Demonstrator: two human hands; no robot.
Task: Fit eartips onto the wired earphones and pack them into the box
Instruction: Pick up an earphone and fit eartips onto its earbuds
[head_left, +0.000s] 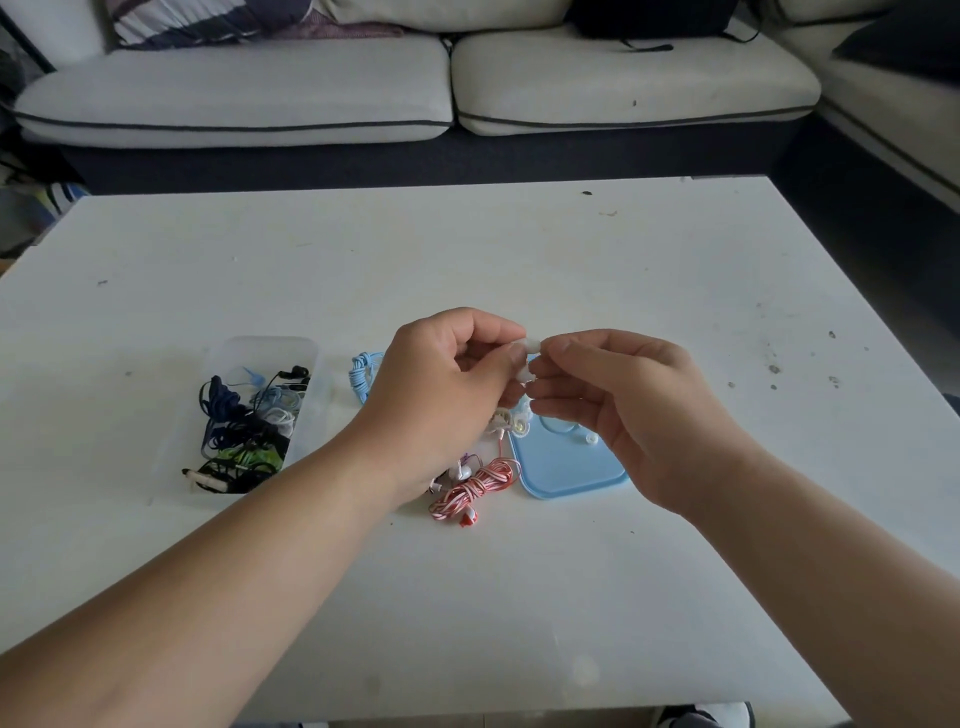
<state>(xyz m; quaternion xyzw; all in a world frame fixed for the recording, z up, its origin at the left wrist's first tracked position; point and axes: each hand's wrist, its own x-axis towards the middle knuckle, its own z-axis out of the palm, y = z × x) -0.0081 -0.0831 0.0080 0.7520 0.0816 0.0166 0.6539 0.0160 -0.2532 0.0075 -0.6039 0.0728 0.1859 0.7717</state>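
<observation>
I'm mid-fitting: my left hand (447, 384) and right hand (613, 400) each pinch the small white earbud (532, 347) with curled fingertips, above the table's middle. I can't make out the eartip itself. Next, I judge, a firm, aligned push. The box (270, 343) sits left. I can read no writing.

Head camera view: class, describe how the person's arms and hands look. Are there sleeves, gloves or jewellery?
Both arms are bare down to the frame's edges: no sleeve shows on the left forearm or the right forearm. The left hand and right hand wear no gloves, and no ring, watch or bracelet is visible.
</observation>
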